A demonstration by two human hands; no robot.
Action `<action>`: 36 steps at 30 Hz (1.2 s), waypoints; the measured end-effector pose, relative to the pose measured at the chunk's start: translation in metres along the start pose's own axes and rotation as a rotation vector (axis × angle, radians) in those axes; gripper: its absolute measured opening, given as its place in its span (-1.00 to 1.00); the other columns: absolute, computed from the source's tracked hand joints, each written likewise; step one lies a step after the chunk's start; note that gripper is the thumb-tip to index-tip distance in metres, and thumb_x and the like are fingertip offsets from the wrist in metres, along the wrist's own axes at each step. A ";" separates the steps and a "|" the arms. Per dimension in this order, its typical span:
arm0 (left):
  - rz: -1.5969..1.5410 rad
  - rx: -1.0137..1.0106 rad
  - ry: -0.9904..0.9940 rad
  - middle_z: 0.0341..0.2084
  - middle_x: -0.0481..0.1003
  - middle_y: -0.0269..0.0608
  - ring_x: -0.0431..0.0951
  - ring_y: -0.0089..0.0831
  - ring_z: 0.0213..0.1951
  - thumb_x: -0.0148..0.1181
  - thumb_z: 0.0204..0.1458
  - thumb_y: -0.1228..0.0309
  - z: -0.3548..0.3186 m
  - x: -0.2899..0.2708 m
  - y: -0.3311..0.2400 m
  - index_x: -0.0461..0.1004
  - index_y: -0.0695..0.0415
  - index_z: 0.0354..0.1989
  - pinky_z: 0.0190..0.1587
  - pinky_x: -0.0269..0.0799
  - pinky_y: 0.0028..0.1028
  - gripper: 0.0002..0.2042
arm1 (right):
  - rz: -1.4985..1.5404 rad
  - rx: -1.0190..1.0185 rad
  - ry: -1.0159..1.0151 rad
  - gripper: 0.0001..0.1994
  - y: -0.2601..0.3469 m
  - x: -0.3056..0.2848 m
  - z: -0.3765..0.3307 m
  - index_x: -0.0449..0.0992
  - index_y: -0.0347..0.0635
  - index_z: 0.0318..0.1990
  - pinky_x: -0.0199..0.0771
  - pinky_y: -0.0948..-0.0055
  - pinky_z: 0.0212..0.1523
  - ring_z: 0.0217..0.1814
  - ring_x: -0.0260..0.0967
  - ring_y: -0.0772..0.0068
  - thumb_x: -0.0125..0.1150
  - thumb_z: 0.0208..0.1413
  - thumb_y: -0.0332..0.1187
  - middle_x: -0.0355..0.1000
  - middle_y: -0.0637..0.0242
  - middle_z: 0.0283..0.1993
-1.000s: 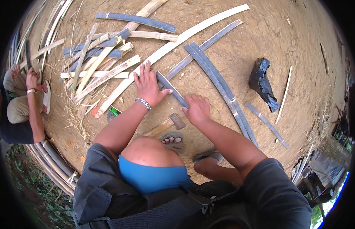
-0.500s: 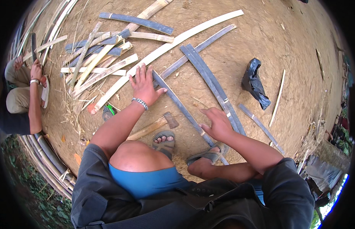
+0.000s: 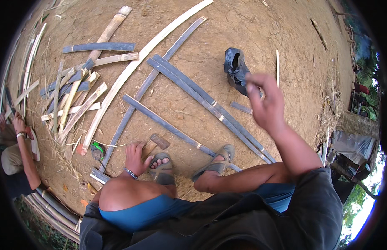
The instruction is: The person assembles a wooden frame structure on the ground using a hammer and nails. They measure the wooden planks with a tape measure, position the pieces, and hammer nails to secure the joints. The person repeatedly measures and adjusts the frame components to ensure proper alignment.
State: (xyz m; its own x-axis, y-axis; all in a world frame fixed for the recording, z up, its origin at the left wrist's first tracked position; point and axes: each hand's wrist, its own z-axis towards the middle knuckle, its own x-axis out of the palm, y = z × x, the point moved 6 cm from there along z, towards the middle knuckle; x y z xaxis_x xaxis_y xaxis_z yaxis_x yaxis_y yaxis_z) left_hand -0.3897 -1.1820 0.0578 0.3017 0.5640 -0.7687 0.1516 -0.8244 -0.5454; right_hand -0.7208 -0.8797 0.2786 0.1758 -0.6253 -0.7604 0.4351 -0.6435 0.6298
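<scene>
Two bare hands, wooden-handled tool, split strips on earth

Head view:
Left hand (image 3: pixel 136 158): low, at the handle of the wooden-handled tool (image 3: pixel 160 141); whether its fingers close round it, cannot tell.
Right hand (image 3: pixel 268 102): in the air, slightly blurred, fingers loosely curled, thumb apart, nothing visible in it.
Black plastic bag (image 3: pixel 235 68): just beyond the right fingertips; contact cannot be told.
Dark strip (image 3: pixel 168 126): flat on the ground, between the hands.
Pile of strips (image 3: pixel 70 100): ahead and left of the left hand.
</scene>
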 end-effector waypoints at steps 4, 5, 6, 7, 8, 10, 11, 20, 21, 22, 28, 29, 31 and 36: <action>-0.020 0.016 0.051 0.03 0.41 0.01 0.38 0.01 0.12 0.49 -0.10 0.22 0.003 0.001 -0.001 0.37 0.12 0.22 0.17 0.24 -0.04 -0.33 | -0.178 0.283 0.405 -0.79 -0.063 0.041 0.045 0.56 -0.42 -0.11 0.56 0.25 0.01 -0.07 0.59 0.06 0.15 0.12 -0.53 0.60 -0.03 -0.19; -0.027 0.015 0.070 0.02 0.42 0.00 0.39 0.00 0.11 0.49 -0.10 0.22 0.005 0.001 0.001 0.38 0.11 0.21 0.17 0.25 -0.06 -0.34 | -0.195 0.363 0.575 -0.78 -0.083 0.060 0.043 0.56 -0.45 -0.12 0.57 0.23 0.02 -0.06 0.61 0.03 0.14 0.11 -0.53 0.61 -0.06 -0.19; -0.014 0.019 0.081 0.01 0.42 -0.02 0.39 -0.02 0.11 0.49 -0.10 0.23 0.003 -0.001 0.003 0.39 0.11 0.21 0.17 0.26 -0.08 -0.34 | -0.438 0.379 0.706 -0.77 -0.096 0.077 0.045 0.60 -0.42 -0.12 0.57 0.15 0.04 0.01 0.59 -0.06 0.12 0.11 -0.52 0.60 -0.13 -0.12; -0.002 0.022 0.088 0.01 0.43 -0.03 0.40 -0.03 0.10 0.48 -0.10 0.23 0.006 -0.001 0.004 0.40 0.11 0.21 0.17 0.27 -0.11 -0.35 | -0.688 0.381 0.826 -0.74 -0.109 0.092 0.046 0.65 -0.40 -0.11 0.57 0.07 0.06 0.07 0.57 -0.14 0.11 0.12 -0.51 0.58 -0.20 -0.05; 0.005 0.037 0.095 0.01 0.44 -0.04 0.41 -0.04 0.10 0.48 -0.10 0.23 0.012 -0.002 0.003 0.40 0.11 0.20 0.17 0.28 -0.13 -0.35 | -0.784 0.381 0.803 -0.72 -0.139 0.099 0.041 0.65 -0.42 -0.08 0.59 0.07 0.08 0.10 0.58 -0.11 0.10 0.12 -0.51 0.59 -0.16 0.00; 0.020 0.039 0.129 -0.01 0.44 -0.06 0.42 -0.06 0.09 0.45 -0.07 0.20 0.016 -0.006 -0.001 0.43 0.12 0.17 0.18 0.29 -0.13 -0.40 | -0.830 0.571 0.708 -0.71 -0.175 0.104 0.047 0.68 -0.29 -0.02 0.58 0.08 0.14 0.19 0.56 -0.01 0.12 0.16 -0.48 0.57 -0.03 0.14; 0.015 0.030 0.152 -0.01 0.44 -0.07 0.42 -0.07 0.09 0.45 -0.06 0.19 0.018 -0.006 -0.002 0.43 0.12 0.16 0.18 0.29 -0.13 -0.40 | -0.854 0.643 0.679 -0.70 -0.191 0.103 0.051 0.67 -0.16 0.02 0.57 0.09 0.16 0.21 0.54 0.01 0.12 0.18 -0.43 0.57 0.04 0.16; -0.080 0.029 0.056 -0.01 0.47 -0.03 0.48 0.01 0.05 0.39 0.02 0.20 0.014 -0.025 0.009 0.46 0.11 0.11 0.10 0.39 -0.10 -0.51 | -0.702 0.565 0.346 -0.69 -0.248 0.119 0.031 0.61 -0.07 0.02 0.55 0.15 0.17 0.21 0.52 -0.01 0.29 0.10 -0.30 0.57 0.08 0.14; -0.099 0.047 0.056 -0.03 0.47 -0.02 0.49 0.03 0.02 0.39 0.02 0.21 0.027 -0.028 0.004 0.46 0.12 0.10 0.07 0.42 -0.10 -0.52 | -0.731 0.484 0.292 -0.70 -0.291 0.105 0.023 0.61 -0.09 0.00 0.54 0.14 0.16 0.18 0.52 -0.06 0.28 0.12 -0.27 0.59 0.08 0.08; -0.102 0.017 0.058 -0.06 0.47 -0.02 0.50 0.05 0.00 0.39 0.03 0.21 0.024 -0.033 0.006 0.46 0.14 0.09 0.03 0.44 -0.11 -0.53 | -0.713 0.398 0.336 -0.70 -0.287 0.117 0.025 0.62 -0.09 0.00 0.53 0.13 0.16 0.17 0.51 -0.05 0.27 0.12 -0.27 0.59 0.08 0.06; -0.153 -0.013 0.014 -0.08 0.50 -0.02 0.52 0.05 -0.02 0.36 0.06 0.25 0.031 -0.044 0.014 0.47 0.11 0.07 0.03 0.45 -0.11 -0.58 | -0.862 0.224 0.499 -0.74 -0.307 0.123 0.015 0.66 -0.07 -0.05 0.49 0.15 0.23 0.27 0.42 0.05 0.22 0.12 -0.28 0.53 0.14 0.16; -0.148 -0.003 0.016 -0.08 0.50 -0.03 0.52 0.03 -0.02 0.35 0.07 0.24 0.030 -0.043 0.014 0.47 0.11 0.07 0.03 0.45 -0.11 -0.59 | -0.863 0.225 0.491 -0.73 -0.304 0.123 0.014 0.66 -0.06 -0.05 0.49 0.16 0.24 0.30 0.40 0.07 0.23 0.13 -0.28 0.52 0.15 0.19; -0.142 0.032 0.018 -0.07 0.50 -0.05 0.53 0.01 -0.03 0.32 0.09 0.23 0.035 -0.041 0.012 0.48 0.10 0.08 0.03 0.45 -0.12 -0.60 | -0.878 0.234 0.467 -0.73 -0.310 0.116 0.013 0.66 -0.05 -0.03 0.48 0.19 0.26 0.36 0.35 0.11 0.23 0.13 -0.28 0.48 0.17 0.26; -0.124 0.005 0.030 -0.14 0.53 -0.06 0.55 -0.01 -0.08 0.30 0.11 0.22 0.028 -0.036 0.012 0.51 0.11 0.03 0.02 0.46 -0.12 -0.64 | -0.783 0.402 0.456 -0.70 -0.266 0.110 0.023 0.68 -0.13 -0.07 0.55 0.14 0.12 0.16 0.52 -0.02 0.30 0.09 -0.22 0.60 0.08 0.05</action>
State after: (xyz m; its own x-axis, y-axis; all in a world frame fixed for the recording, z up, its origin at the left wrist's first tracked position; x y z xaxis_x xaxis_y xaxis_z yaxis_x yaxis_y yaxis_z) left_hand -0.4249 -1.2110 0.0697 0.3091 0.6600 -0.6848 0.1850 -0.7480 -0.6374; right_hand -0.8373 -0.7874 0.0314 0.3263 0.2164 -0.9202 0.2569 -0.9571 -0.1340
